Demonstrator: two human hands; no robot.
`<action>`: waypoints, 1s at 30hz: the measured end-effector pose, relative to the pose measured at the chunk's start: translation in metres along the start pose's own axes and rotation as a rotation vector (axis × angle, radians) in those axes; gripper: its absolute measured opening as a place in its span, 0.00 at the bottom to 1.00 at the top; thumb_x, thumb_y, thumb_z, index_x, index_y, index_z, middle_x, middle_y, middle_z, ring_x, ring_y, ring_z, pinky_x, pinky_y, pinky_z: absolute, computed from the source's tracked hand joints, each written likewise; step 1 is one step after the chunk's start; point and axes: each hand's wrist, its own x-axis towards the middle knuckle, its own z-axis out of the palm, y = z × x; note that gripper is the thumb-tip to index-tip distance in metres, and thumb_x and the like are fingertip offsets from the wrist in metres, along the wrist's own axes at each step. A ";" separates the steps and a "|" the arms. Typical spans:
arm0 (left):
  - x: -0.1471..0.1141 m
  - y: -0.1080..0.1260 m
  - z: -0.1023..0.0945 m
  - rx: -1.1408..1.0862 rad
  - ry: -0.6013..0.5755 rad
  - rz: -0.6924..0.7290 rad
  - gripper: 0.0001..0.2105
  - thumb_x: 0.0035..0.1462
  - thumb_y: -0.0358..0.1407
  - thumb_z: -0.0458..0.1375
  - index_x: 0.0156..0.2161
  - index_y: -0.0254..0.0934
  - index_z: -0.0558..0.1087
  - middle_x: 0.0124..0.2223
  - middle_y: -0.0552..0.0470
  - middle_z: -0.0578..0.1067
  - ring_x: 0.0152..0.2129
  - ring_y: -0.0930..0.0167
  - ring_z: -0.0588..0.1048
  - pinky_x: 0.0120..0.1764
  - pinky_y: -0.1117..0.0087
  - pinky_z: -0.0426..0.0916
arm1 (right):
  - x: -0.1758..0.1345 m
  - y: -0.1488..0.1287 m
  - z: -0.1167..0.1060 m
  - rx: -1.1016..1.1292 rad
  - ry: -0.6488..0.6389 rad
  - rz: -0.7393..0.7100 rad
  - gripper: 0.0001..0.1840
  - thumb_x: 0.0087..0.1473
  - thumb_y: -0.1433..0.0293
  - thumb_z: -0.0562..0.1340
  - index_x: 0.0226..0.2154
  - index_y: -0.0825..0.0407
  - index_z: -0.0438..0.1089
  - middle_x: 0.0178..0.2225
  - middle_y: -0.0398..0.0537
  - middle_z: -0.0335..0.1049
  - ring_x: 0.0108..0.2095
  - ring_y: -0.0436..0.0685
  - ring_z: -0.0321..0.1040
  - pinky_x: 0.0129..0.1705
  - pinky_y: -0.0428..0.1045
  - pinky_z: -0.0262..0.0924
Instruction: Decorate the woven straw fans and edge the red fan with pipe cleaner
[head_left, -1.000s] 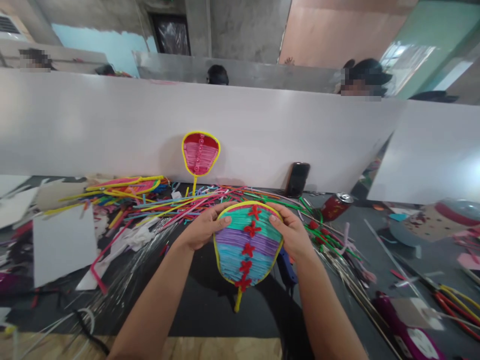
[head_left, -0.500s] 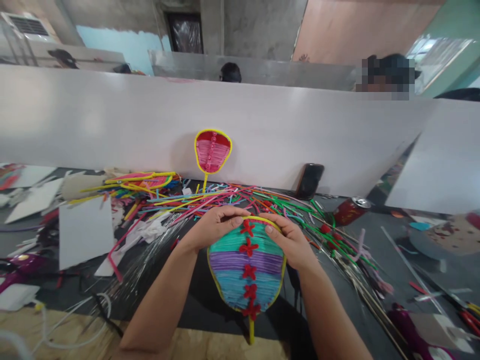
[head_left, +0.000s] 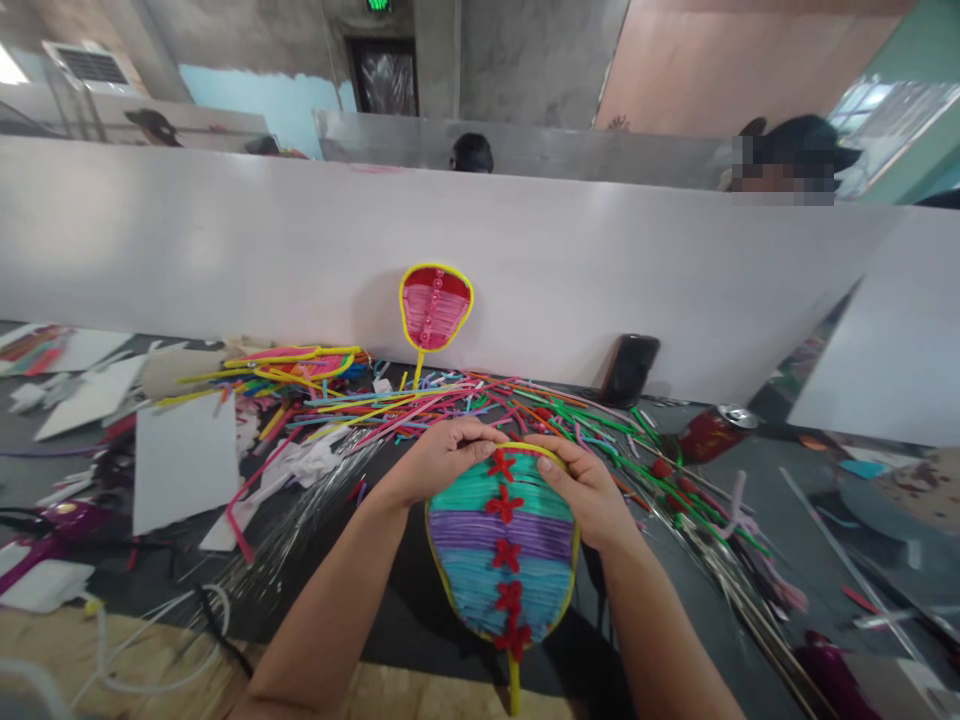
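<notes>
Left hand [head_left: 450, 460] and right hand [head_left: 583, 488] have moved inward along the yellow rim [head_left: 517, 446], fingers pinching the top of the striped pipe-cleaner fan [head_left: 538, 537] over the bench [head_left: 396, 612]; squeeze too hard and that rim (slim, bendable-looking) could kink, loosening a red cross [head_left: 505, 504]!

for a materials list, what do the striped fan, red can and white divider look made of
Striped fan: probably fuzzy pipe cleaners, matte; packed parallel strands show. Red can: likely painted metal, judging by its shiny silver top. White divider: smooth, slightly glossy board, given the soft light reflections; plastic or laminate, I can't tell.
</notes>
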 end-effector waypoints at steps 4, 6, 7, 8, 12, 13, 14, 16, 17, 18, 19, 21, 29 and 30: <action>0.001 0.000 0.003 -0.050 0.014 -0.044 0.11 0.52 0.38 0.58 0.39 0.37 0.79 0.36 0.48 0.78 0.32 0.67 0.74 0.33 0.72 0.66 | 0.001 0.001 0.000 0.029 0.001 0.015 0.20 0.44 0.59 0.68 0.41 0.48 0.73 0.33 0.45 0.76 0.28 0.52 0.69 0.29 0.47 0.64; 0.001 -0.001 0.003 -0.131 0.016 -0.074 0.14 0.53 0.40 0.58 0.42 0.38 0.78 0.37 0.48 0.78 0.31 0.67 0.74 0.32 0.71 0.66 | 0.002 0.000 -0.002 0.059 0.012 0.024 0.20 0.44 0.59 0.68 0.41 0.48 0.73 0.33 0.45 0.76 0.28 0.53 0.70 0.29 0.47 0.65; 0.002 -0.002 0.002 -0.181 0.033 -0.082 0.16 0.53 0.41 0.58 0.45 0.38 0.76 0.38 0.49 0.78 0.31 0.67 0.74 0.32 0.71 0.66 | 0.002 -0.001 -0.004 0.073 0.027 0.023 0.20 0.44 0.59 0.69 0.41 0.48 0.73 0.33 0.45 0.76 0.28 0.53 0.70 0.29 0.48 0.65; 0.002 -0.003 0.000 -0.227 0.067 -0.082 0.18 0.53 0.42 0.58 0.48 0.39 0.74 0.39 0.49 0.77 0.31 0.68 0.74 0.32 0.72 0.66 | 0.002 -0.002 -0.006 0.085 0.053 0.018 0.20 0.43 0.59 0.69 0.41 0.47 0.73 0.32 0.45 0.76 0.27 0.53 0.70 0.29 0.48 0.65; 0.005 -0.009 -0.008 -0.325 0.232 -0.058 0.21 0.52 0.43 0.60 0.49 0.37 0.73 0.42 0.47 0.76 0.38 0.66 0.73 0.39 0.71 0.66 | 0.001 -0.013 -0.015 0.132 0.227 -0.050 0.20 0.42 0.60 0.70 0.39 0.47 0.73 0.32 0.45 0.76 0.27 0.54 0.71 0.28 0.49 0.66; 0.005 -0.011 -0.010 -0.336 0.239 -0.065 0.21 0.51 0.43 0.60 0.49 0.36 0.73 0.43 0.46 0.76 0.40 0.65 0.72 0.41 0.70 0.66 | 0.001 -0.017 -0.018 0.147 0.283 -0.081 0.20 0.41 0.60 0.70 0.39 0.48 0.73 0.33 0.45 0.76 0.28 0.55 0.71 0.28 0.49 0.66; 0.005 -0.013 -0.010 -0.351 0.233 -0.077 0.21 0.52 0.44 0.60 0.50 0.36 0.72 0.44 0.46 0.75 0.42 0.65 0.72 0.44 0.68 0.65 | 0.000 -0.020 -0.021 0.164 0.337 -0.115 0.20 0.41 0.61 0.70 0.38 0.48 0.73 0.34 0.45 0.76 0.28 0.55 0.71 0.28 0.49 0.66; 0.005 -0.018 -0.007 -0.401 0.199 -0.109 0.25 0.53 0.46 0.58 0.54 0.37 0.67 0.47 0.43 0.74 0.44 0.64 0.72 0.46 0.66 0.64 | 0.000 -0.026 -0.029 0.196 0.453 -0.191 0.20 0.39 0.61 0.71 0.37 0.48 0.73 0.33 0.45 0.76 0.28 0.54 0.70 0.28 0.48 0.65; 0.004 -0.021 -0.004 -0.440 0.171 -0.127 0.27 0.54 0.47 0.57 0.56 0.37 0.64 0.49 0.42 0.73 0.45 0.63 0.71 0.46 0.66 0.64 | 0.000 -0.027 -0.033 0.208 0.505 -0.226 0.19 0.39 0.62 0.71 0.37 0.48 0.73 0.33 0.44 0.76 0.28 0.53 0.70 0.28 0.48 0.65; 0.003 -0.024 -0.001 -0.484 0.132 -0.144 0.28 0.54 0.47 0.57 0.58 0.37 0.62 0.51 0.41 0.72 0.46 0.63 0.71 0.46 0.65 0.64 | 0.000 -0.029 -0.038 0.215 0.548 -0.260 0.19 0.40 0.62 0.71 0.37 0.48 0.73 0.32 0.44 0.76 0.27 0.52 0.70 0.29 0.48 0.65; 0.001 -0.027 0.003 -0.528 0.077 -0.161 0.30 0.54 0.48 0.56 0.59 0.38 0.60 0.52 0.40 0.71 0.47 0.63 0.71 0.46 0.65 0.64 | 0.001 -0.030 -0.043 0.220 0.584 -0.293 0.19 0.40 0.63 0.70 0.38 0.48 0.73 0.32 0.44 0.76 0.27 0.52 0.70 0.29 0.48 0.65; -0.005 -0.032 0.012 -0.579 -0.084 -0.184 0.31 0.52 0.49 0.58 0.59 0.38 0.61 0.52 0.40 0.71 0.48 0.63 0.71 0.48 0.65 0.63 | 0.003 -0.030 -0.053 0.223 0.639 -0.356 0.19 0.40 0.63 0.70 0.38 0.49 0.72 0.31 0.43 0.76 0.27 0.52 0.70 0.31 0.49 0.65; -0.037 -0.037 0.043 -0.646 -0.465 -0.345 0.23 0.45 0.43 0.66 0.47 0.36 0.73 0.46 0.43 0.76 0.43 0.66 0.74 0.46 0.67 0.65 | 0.011 -0.020 -0.061 0.279 0.621 -0.339 0.19 0.40 0.62 0.70 0.37 0.48 0.71 0.30 0.41 0.75 0.26 0.52 0.69 0.31 0.50 0.65; -0.040 -0.039 0.047 -0.665 -0.460 -0.370 0.22 0.45 0.43 0.66 0.46 0.35 0.74 0.44 0.42 0.77 0.41 0.65 0.75 0.45 0.67 0.66 | 0.012 -0.019 -0.058 0.287 0.610 -0.330 0.19 0.39 0.62 0.70 0.37 0.48 0.71 0.30 0.41 0.75 0.26 0.51 0.69 0.31 0.50 0.65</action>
